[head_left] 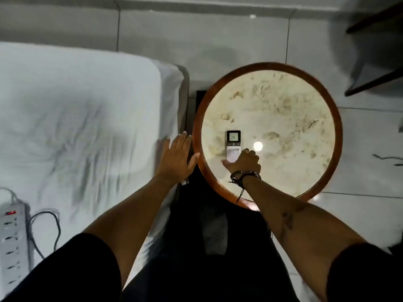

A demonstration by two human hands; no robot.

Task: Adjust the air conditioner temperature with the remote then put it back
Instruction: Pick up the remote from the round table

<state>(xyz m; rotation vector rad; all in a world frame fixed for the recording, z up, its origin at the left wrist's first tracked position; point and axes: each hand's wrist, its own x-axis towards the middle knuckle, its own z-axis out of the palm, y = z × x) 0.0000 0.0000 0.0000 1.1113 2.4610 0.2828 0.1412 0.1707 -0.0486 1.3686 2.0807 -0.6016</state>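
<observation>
A white air conditioner remote (233, 142) with a lit display lies flat on the round marble-topped table (283, 110), near the table's left side. My right hand (245, 161) covers the remote's near end, fingers curled around it, with a dark bracelet on the wrist. My left hand (177, 156) hovers with fingers spread, holding nothing, just left of the table's wooden rim (197, 127) and over the edge of the bed. The air conditioner itself is out of view.
A bed with a wrinkled white sheet (76, 127) fills the left side. A power strip (12, 243) with a cable lies on it at the lower left. Glossy white floor tiles surround the table; dark furniture (375, 81) stands at the upper right.
</observation>
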